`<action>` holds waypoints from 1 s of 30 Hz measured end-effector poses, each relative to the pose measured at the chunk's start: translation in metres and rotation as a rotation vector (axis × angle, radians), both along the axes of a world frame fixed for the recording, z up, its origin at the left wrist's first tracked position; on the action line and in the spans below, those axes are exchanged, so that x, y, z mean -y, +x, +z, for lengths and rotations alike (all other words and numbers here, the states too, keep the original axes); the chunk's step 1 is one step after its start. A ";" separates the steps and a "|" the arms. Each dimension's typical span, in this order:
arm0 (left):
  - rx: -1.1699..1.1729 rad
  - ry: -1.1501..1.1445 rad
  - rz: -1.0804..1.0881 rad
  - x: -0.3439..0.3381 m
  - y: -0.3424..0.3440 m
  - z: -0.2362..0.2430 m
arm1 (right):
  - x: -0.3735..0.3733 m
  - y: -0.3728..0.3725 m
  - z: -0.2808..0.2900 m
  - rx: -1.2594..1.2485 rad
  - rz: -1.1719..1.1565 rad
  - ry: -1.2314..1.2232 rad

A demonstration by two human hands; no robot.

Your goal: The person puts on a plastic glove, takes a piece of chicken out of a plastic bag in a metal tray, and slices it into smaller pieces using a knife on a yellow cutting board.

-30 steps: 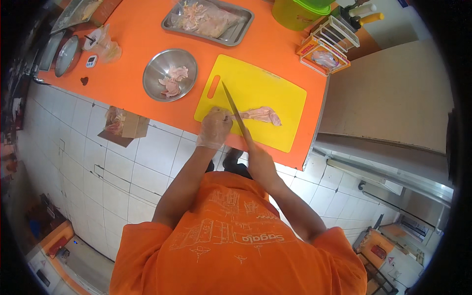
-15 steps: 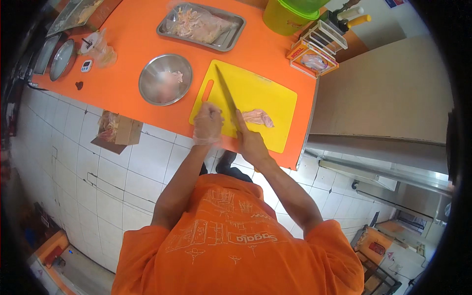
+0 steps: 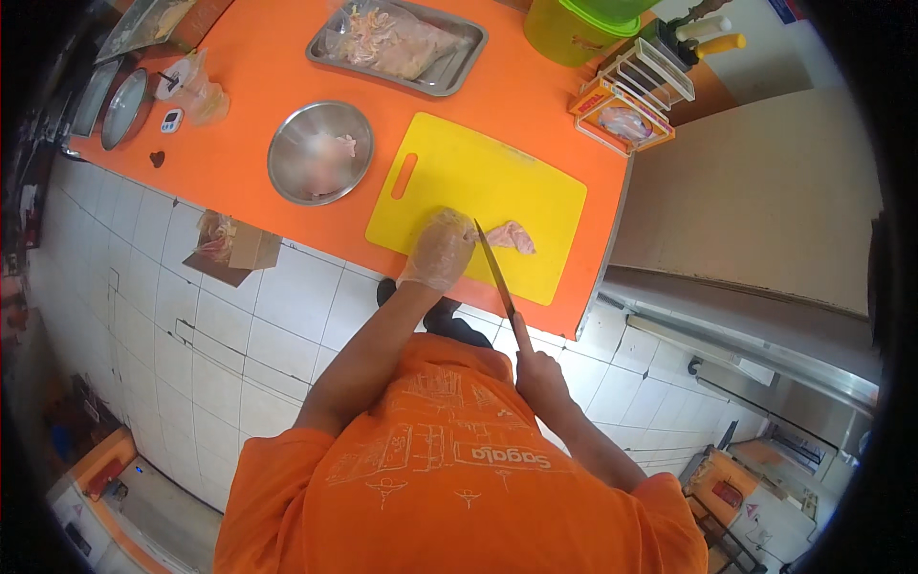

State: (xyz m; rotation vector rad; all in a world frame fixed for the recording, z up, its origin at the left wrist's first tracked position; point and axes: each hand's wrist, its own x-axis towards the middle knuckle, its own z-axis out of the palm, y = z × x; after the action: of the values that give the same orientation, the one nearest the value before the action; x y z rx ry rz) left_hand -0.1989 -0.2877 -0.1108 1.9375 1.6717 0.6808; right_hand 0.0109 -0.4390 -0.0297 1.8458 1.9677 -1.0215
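In the head view, your left hand (image 3: 443,247), in a clear glove, rests over the near side of the yellow cutting board (image 3: 449,163), close to the near edge of the orange table (image 3: 258,67). Its grip is curled inward; whether it pinches the end of the piece of raw meat (image 3: 514,237), I cannot tell. That piece lies on the board just right of your fingers, towards the table's near right corner. Your right hand (image 3: 541,378), out past the near edge, has its grip wrapped round the handle of the knife (image 3: 494,260), whose blade slants over the board with its tip between your left hand and the meat. A steel bowl (image 3: 295,131) with more meat sits left of the board, near the table's near edge. Farther from that edge, a metal tray (image 3: 457,77) bears a bag of meat (image 3: 397,43).
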 end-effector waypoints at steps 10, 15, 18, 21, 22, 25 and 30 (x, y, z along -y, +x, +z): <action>-0.268 0.146 -0.102 -0.015 -0.015 0.011 | -0.125 -0.049 -0.048 -0.306 0.036 0.494; 0.536 0.287 0.100 -0.048 -0.075 0.112 | -0.115 -0.039 -0.049 -0.258 -0.053 0.351; 0.474 -0.138 0.383 -0.073 -0.116 0.165 | -0.111 -0.035 -0.045 -0.245 -0.093 0.303; 0.361 -0.710 0.105 -0.110 -0.208 0.127 | -0.110 -0.037 -0.043 -0.351 -0.056 0.335; 0.353 -0.708 0.088 -0.113 -0.200 0.131 | -0.108 -0.031 -0.044 -0.373 -0.077 0.320; 0.124 -0.823 0.039 -0.118 -0.178 0.141 | -0.105 -0.011 -0.038 -0.490 -0.178 0.324; 0.989 -0.472 0.289 -0.088 -0.059 0.159 | -0.096 0.026 0.000 -0.599 -0.494 0.307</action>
State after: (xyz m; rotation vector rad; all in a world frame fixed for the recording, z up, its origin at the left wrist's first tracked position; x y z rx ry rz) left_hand -0.2577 -0.1995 0.0482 0.7905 1.2777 1.0110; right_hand 0.0364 -0.3432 -0.0294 2.5005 2.1089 -1.6522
